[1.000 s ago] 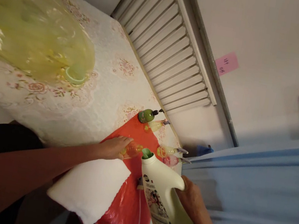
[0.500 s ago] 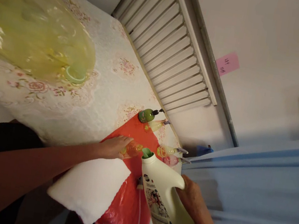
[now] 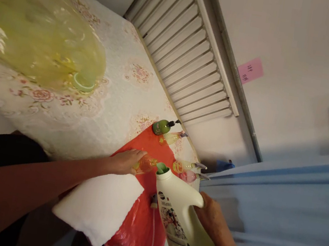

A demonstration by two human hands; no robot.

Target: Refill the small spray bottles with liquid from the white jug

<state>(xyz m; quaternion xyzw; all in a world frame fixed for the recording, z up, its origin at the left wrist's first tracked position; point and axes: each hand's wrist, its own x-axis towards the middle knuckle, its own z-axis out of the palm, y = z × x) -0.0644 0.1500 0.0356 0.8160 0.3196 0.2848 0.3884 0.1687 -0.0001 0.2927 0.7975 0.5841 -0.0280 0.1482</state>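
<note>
My right hand [image 3: 210,215] is wrapped round the handle of a large cream-coloured jug [image 3: 180,221] with a picture label. The jug tilts, its green-lined mouth right beside the neck of a small clear bottle [image 3: 148,164]. My left hand [image 3: 127,162] grips that bottle, which sits over a red plastic sheet [image 3: 157,149] and looks orange against it. How much liquid is inside I cannot make out. Below the jug's neck lies a pump top [image 3: 154,201] with a long thin tube. A white paper towel [image 3: 101,204] covers part of the red plastic under my left forearm.
Along the wall side stand a green pump bottle [image 3: 161,127], a clear spray bottle [image 3: 172,138], a yellowish spray bottle [image 3: 181,166] and a pink one [image 3: 187,176]. A large yellow plastic bag [image 3: 41,33] rests on the flowered tablecloth [image 3: 117,103]. Blue curtain [image 3: 285,225] hangs at right.
</note>
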